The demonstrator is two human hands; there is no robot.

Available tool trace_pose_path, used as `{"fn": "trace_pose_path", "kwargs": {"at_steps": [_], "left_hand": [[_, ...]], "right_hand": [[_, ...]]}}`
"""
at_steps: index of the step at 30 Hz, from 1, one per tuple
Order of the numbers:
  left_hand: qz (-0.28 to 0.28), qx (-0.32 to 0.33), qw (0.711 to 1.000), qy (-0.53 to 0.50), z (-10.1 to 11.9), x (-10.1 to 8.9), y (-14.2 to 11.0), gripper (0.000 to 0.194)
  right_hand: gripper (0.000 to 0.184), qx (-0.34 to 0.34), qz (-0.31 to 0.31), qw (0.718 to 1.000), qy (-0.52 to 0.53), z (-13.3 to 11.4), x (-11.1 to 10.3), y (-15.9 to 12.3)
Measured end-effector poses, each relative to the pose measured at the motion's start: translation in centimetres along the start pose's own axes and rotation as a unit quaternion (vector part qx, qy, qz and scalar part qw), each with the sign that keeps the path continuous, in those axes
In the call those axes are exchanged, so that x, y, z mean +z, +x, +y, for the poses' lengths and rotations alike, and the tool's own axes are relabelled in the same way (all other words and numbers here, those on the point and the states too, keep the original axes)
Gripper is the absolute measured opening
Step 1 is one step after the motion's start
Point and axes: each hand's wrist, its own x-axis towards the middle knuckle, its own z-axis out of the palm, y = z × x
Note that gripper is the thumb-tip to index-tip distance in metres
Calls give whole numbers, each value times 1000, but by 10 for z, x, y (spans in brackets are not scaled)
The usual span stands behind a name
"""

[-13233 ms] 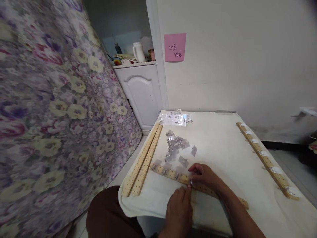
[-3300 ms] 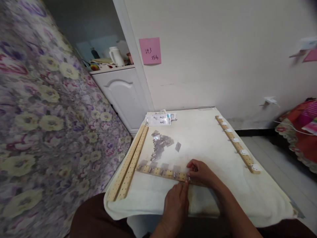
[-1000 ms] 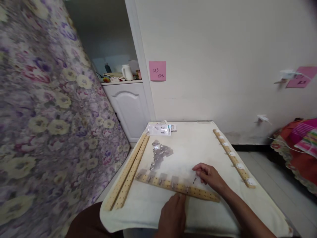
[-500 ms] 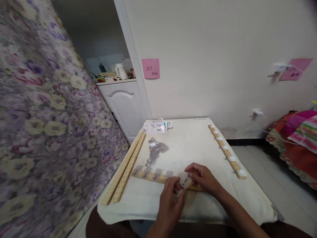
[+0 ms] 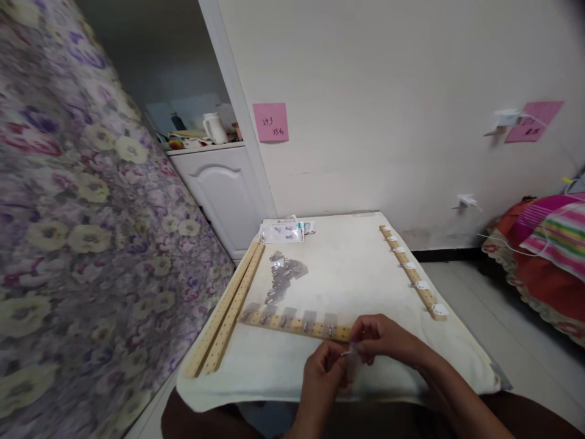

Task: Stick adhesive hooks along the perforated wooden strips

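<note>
Both my hands meet over the near edge of the cloth-covered table [image 5: 365, 268]. My left hand [image 5: 323, 372] and my right hand [image 5: 382, 339] pinch a small clear-backed metal hook [image 5: 351, 355] between their fingertips. Just beyond them lies a perforated wooden strip [image 5: 292, 324] with several hooks fixed along it. A pile of loose hooks [image 5: 282, 273] sits further back on the cloth.
Two bare perforated strips [image 5: 226, 314] lie along the table's left edge. Another strip with white hooks [image 5: 411, 272] lies at the right. Hook packets [image 5: 283, 231] rest at the back. A floral mattress [image 5: 82, 231] leans at left; a white cabinet [image 5: 223, 189] stands behind.
My right hand drew back from the strip toward me with a hook. My left hand rose off the strip and joined it, and both now pinch the hook.
</note>
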Motion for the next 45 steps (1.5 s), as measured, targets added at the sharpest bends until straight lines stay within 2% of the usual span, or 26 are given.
{"fn": "trace_pose_path", "kwargs": {"at_steps": [4,8,11,15,19,25,28,31,35,39,43,45], "left_hand": [[-43,-82,990,-106,-12,9,-2,21],[-49,-124,975,-179,-11,18,-5,16],[-60,-143,963,-220,-6,22,-6,19],[-78,-146,955,-247,3,20,-2,21],[-72,-152,954,-248,10,17,1,24],[-73,-137,951,-268,6,15,0,31],[-63,-149,949,-270,3,13,-2,31],[-46,-142,960,-237,-1,10,-1,29],[-27,-70,988,-135,-4,5,3,23],[16,-28,999,-41,0,1,5,19],[70,47,990,110,8,-3,2,16],[78,129,962,227,12,-6,0,12]], "right_hand": [[26,29,-45,998,-27,2,-9,-7],[11,-27,13,989,-143,3,-14,-6],[13,-63,55,976,-200,4,-16,-3],[16,-62,44,985,-154,3,-17,0],[14,-45,32,993,-108,0,-17,1],[13,-48,38,993,-100,2,-17,5],[14,-39,27,996,-78,4,-17,5],[14,-34,13,998,-47,3,-15,4],[17,-45,0,999,-17,2,-11,4],[26,-43,-5,999,-15,4,-7,7],[30,-24,-13,1000,-7,5,-5,8],[33,-21,-12,1000,-1,3,-4,7]]}}
